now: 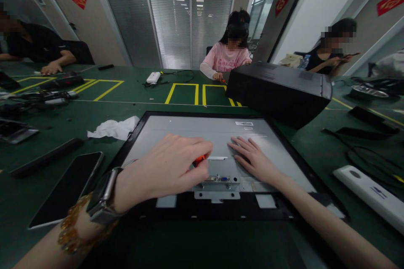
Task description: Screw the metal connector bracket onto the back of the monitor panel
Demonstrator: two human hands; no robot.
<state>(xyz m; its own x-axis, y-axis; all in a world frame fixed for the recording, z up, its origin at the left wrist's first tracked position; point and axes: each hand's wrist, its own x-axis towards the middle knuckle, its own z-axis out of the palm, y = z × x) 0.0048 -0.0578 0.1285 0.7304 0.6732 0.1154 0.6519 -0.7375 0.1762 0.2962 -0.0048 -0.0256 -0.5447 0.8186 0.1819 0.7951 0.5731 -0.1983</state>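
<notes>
A monitor panel (151, 132) lies flat in front of me, its silver metal back facing up inside a black frame. A metal bracket with a blue VGA port (224, 179) sits near its close edge. My left hand (170, 162) is closed round a screwdriver (200, 159) above the bracket; only a bit of its orange-and-black handle shows, and its shaft is hidden. To the right of the bracket, my right hand (254, 159) rests on the metal back with fingers spread, holding nothing. A watch and an amber bead bracelet circle my left wrist.
Left of the panel are a crumpled tissue (115, 128), a phone (67, 189) and a dark bar (47, 157). A large black case (277, 88) stands beyond it, with a co-worker (227, 54) behind. A white device (372, 193) and cables lie at right.
</notes>
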